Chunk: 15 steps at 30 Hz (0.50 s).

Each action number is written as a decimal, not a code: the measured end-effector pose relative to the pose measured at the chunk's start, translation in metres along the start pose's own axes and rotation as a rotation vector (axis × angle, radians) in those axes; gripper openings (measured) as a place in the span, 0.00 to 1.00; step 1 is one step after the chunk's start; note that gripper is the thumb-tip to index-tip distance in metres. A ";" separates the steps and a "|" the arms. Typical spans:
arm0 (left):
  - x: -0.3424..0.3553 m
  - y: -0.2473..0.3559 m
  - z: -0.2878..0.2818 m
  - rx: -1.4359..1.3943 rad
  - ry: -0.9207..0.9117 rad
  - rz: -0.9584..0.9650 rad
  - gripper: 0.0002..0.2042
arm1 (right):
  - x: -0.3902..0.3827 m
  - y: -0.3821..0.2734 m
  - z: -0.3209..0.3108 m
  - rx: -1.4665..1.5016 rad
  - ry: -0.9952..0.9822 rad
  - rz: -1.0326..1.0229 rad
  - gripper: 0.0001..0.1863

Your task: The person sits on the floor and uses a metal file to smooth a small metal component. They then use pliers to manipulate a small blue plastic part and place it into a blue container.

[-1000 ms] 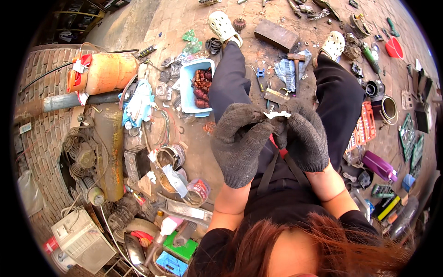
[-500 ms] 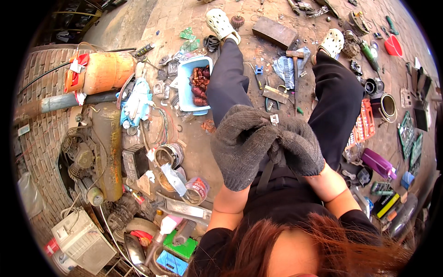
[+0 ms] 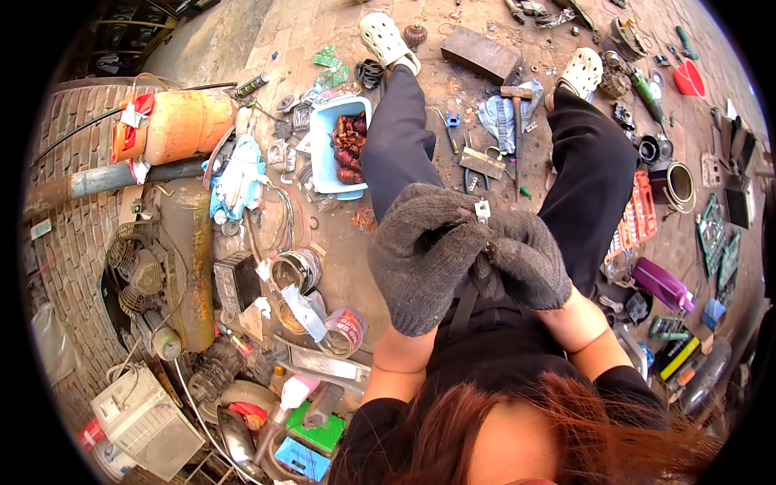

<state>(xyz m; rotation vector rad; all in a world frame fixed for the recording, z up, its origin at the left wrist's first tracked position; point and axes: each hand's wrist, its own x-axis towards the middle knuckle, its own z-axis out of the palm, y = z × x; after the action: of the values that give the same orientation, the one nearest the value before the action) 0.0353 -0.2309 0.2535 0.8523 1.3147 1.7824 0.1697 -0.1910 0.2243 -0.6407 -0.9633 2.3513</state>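
Both my hands wear dark grey knit gloves and meet in front of my lap. My left hand is closed, its fingertips pinching around a small silvery metal piece that pokes up between the two hands. My right hand is closed too, thumb and fingers pressed together against the left fingertips. Whatever lies inside the right fingers is hidden by the gloves. Beyond my hands, on the ground between my legs, lie a hammer, a metal block and pliers.
A light blue basin of copper windings stands by my left leg. Open cans, an orange gas cylinder and a compressor tank crowd the left. An orange socket set, a purple bottle and a red bowl lie rightward.
My hands stay nearly in place, with the right fingers shifting slightly against the left. The small metal piece stands a little more in sight.
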 end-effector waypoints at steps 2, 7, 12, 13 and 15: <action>0.002 -0.001 -0.002 0.022 -0.029 0.044 0.11 | 0.000 0.000 -0.001 -0.010 -0.008 -0.010 0.14; 0.002 0.002 -0.001 -0.011 -0.040 0.010 0.11 | 0.000 -0.002 0.000 -0.021 0.001 -0.023 0.13; 0.001 0.001 -0.001 0.017 -0.049 0.018 0.11 | -0.002 -0.005 0.001 -0.014 0.004 -0.005 0.14; 0.002 0.002 -0.001 0.037 -0.058 0.033 0.11 | -0.002 -0.004 0.001 -0.010 -0.006 -0.013 0.14; 0.002 0.001 -0.002 0.064 -0.067 0.051 0.11 | -0.001 -0.003 0.000 0.018 -0.027 -0.005 0.14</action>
<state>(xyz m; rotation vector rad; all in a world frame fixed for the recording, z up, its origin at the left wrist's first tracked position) 0.0322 -0.2299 0.2538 0.9807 1.3230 1.7433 0.1709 -0.1897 0.2263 -0.6001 -0.9539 2.3674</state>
